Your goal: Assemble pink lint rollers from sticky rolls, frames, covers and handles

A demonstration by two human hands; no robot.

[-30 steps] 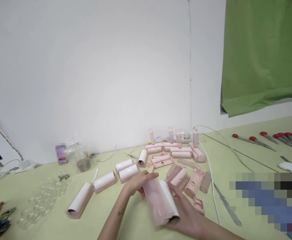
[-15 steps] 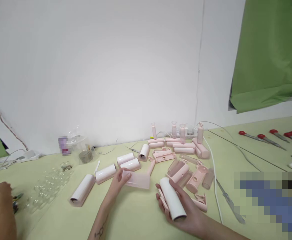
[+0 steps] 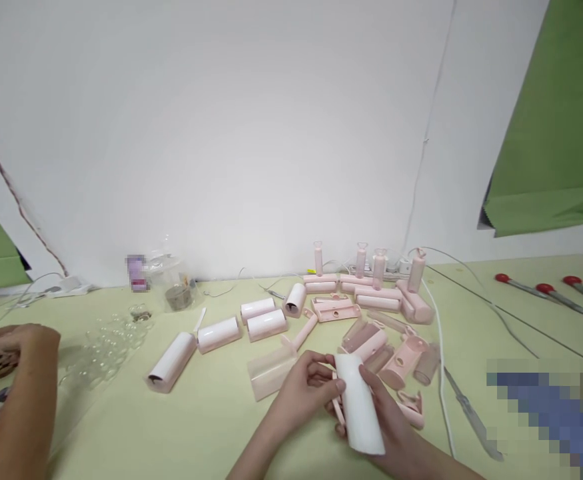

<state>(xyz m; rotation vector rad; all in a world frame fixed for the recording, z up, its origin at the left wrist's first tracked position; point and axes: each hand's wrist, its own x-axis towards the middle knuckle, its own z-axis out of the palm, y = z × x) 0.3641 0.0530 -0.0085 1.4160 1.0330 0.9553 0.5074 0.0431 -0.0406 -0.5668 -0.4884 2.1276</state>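
Observation:
My right hand [image 3: 391, 420] grips a lint roller [image 3: 362, 410] with a white paper roll and a pink plastic edge on its left side. Against that left side, my left hand [image 3: 308, 390] is closed with thumb and fingers on the roller. A translucent pink cover [image 3: 270, 372] lies on the table just left of my left hand. Behind it a slim pink handle [image 3: 305, 332] rests at an angle. Pink housings [image 3: 405, 357] and clear tinted covers [image 3: 427, 363] lie close beyond my right hand.
Several white rolls in pink housings [image 3: 171, 360] lie to the left. Pink rollers with upright handles [image 3: 378, 270] stand by the wall. A white cable [image 3: 442, 360] and a knife-like metal tool [image 3: 471, 410] are at right. Another person's arm [image 3: 28, 393] works at far left.
My left hand has let go of the translucent cover, now lying on the table, and moved right onto the lint roller. The view has shifted, and the other person's arm has moved inward.

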